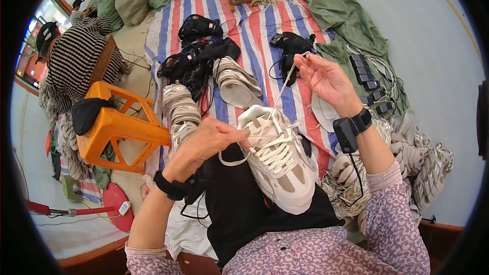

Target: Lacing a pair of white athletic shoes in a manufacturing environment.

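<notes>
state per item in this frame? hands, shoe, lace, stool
left hand: pinching a lace on the shoe
right hand: raised, pulling the lace end
sneaker: on lap, partly laced
lace: taut, stretched up from shoe
orange stool: tipped on its side

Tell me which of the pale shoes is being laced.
The shoe on the lap: the left hand steadies it and the right hand pulls its lace taut. The others lie untouched on the mat.
</notes>
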`<state>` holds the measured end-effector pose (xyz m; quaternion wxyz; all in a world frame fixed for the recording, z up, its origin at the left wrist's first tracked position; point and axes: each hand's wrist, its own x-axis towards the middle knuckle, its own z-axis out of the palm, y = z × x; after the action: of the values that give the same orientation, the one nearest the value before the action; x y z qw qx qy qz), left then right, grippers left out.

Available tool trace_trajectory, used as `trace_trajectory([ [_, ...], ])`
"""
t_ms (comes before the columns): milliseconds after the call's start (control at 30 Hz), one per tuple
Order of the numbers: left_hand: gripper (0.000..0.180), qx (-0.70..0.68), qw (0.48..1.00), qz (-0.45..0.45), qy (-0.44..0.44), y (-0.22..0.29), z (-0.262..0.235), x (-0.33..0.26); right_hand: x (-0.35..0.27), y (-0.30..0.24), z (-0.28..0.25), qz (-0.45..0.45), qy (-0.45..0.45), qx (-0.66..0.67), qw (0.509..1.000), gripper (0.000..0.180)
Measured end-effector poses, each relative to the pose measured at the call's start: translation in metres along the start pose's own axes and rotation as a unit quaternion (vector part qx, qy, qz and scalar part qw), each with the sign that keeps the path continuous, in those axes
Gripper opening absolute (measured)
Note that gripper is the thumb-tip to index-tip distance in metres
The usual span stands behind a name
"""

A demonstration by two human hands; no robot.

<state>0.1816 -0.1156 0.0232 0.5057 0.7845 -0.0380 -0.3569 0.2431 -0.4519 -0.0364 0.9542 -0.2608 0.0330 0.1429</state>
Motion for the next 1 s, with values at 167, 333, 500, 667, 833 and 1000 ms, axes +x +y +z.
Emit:
trace_trajectory([
  [167,0.031,-0.018,0.999,0.012,-0.027,-0.008,-0.007,0.0,0.009,-0.004,-0.015,-0.025,0.028,-0.035,0.999,0.017],
  [333,0.031,-0.004,0.997,0.04,-0.07,-0.03,-0.01,0.001,0.025,-0.031,-0.046,-0.067,0.038,-0.07,0.995,0.016],
  [500,0.018,0.012,0.984,0.153,-0.087,-0.038,-0.004,0.004,0.058,-0.084,-0.069,-0.126,0.09,-0.201,0.967,0.018],
  [667,0.015,-0.02,0.993,0.105,-0.041,-0.03,0.017,0.005,0.092,-0.135,-0.065,-0.201,0.07,-0.293,0.932,0.017],
  [833,0.017,0.038,0.967,0.202,0.152,-0.024,0.036,0.0,0.1,-0.123,-0.058,-0.221,0.092,-0.321,0.917,0.014],
  [1000,0.017,0.112,0.92,0.338,0.165,-0.019,0.057,0.011,0.027,-0.035,-0.028,-0.041,-0.005,-0.389,0.92,0.023],
])
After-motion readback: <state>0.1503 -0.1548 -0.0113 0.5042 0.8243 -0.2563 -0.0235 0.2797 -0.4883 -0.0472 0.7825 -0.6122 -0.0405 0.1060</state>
